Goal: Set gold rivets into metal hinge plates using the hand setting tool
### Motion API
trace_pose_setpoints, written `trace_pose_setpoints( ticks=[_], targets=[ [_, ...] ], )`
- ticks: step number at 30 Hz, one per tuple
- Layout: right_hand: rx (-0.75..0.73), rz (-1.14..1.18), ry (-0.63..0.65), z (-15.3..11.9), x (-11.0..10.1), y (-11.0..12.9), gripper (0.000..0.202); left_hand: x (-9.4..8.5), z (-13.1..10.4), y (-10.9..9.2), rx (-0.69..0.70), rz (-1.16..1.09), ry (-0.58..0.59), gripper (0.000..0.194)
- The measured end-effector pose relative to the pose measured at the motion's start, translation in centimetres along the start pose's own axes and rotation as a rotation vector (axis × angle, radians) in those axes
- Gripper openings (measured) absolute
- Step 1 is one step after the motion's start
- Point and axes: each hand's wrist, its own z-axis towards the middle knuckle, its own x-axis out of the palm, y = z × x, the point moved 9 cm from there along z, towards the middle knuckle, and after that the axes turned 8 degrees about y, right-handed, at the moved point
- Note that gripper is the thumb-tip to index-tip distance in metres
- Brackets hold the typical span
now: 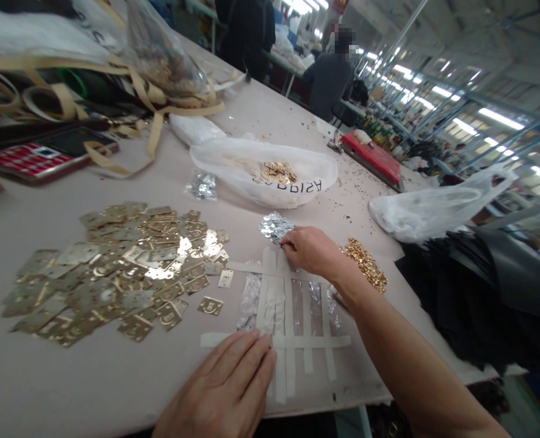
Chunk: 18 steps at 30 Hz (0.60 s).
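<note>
My left hand (222,386) lies near the table's front edge, its fingers together and nearly flat on the lower end of the pale tape strips (276,304) stuck over clear plastic. My right hand (309,249) reaches to the top of the strips, fingers bent and pinched at the near edge of a small pile of silver discs (274,226); what is between the fingertips is too small to make out. Left of the tape spreads a heap of gold metal plates (115,280). Small gold pieces (368,264) lie partly behind my right forearm.
A white plastic bag (233,161) with gold pieces stands behind the discs. Black sheets (470,292) are stacked at right, near another bag (438,204). A red object (373,158), a red-cased device (46,152) and beige straps (154,137) lie farther back. People are beyond the table.
</note>
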Motion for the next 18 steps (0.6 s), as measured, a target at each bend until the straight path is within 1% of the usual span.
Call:
trace_pose_setpoints(
  ticks=[5, 8, 11, 13, 15, 18],
  targets=[
    [-0.022, 0.149, -0.019, 0.4, -0.5, -1.0, 0.029, -0.3, 0.0, -0.1, 0.024, 0.037, -0.009, 0.031],
    [-0.012, 0.265, -0.046, 0.6, -0.2, -2.1, 0.025, -0.5, 0.0, -0.3, 0.045, 0.07, -0.002, 0.032],
    [0.049, 0.388, -0.107, 0.3, 0.1, -3.6, 0.02, -0.6, 0.3, -0.5, 0.063, 0.094, 0.001, 0.032],
    [0.1, 0.467, -0.151, -0.4, 0.3, -4.3, 0.02, -0.8, 0.4, -0.7, 0.067, 0.098, -0.001, 0.032],
    [0.139, 0.549, -0.172, -1.5, 0.5, -4.6, 0.022, -1.0, 0.6, -0.8, 0.07, 0.098, -0.008, 0.031],
    [0.165, 0.682, -0.156, -3.6, 1.2, -3.7, 0.025, -1.4, 0.8, -0.9, 0.069, 0.102, -0.021, 0.03]
  ],
)
